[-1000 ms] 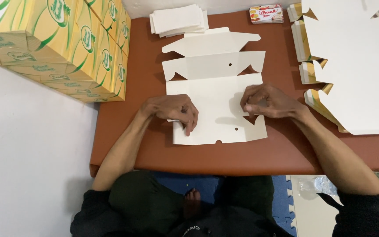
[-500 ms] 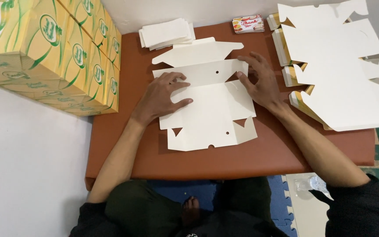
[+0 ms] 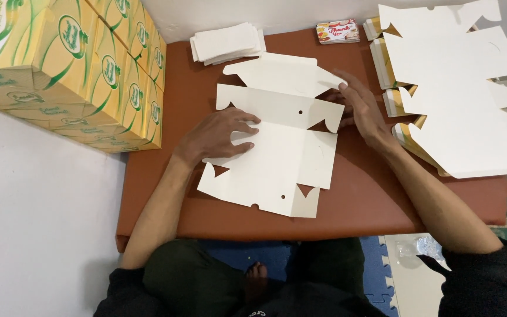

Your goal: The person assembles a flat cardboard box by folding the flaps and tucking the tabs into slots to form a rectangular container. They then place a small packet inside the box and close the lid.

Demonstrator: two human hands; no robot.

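Left hand (image 3: 221, 136) lies flat, fingers spread, on the unfolded white carton blank (image 3: 277, 158) (creased panels) on the brown counter (image 3: 371, 194); right hand (image 3: 362, 108), open, seemingly touches its edge.

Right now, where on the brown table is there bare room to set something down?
Bare table shows right of the flat white carton blank, under the right forearm, and along the near edge. A smaller patch lies between the blank and the yellow boxes. The far edge and right side are crowded: folded sheets, small card pack, stacked blanks.
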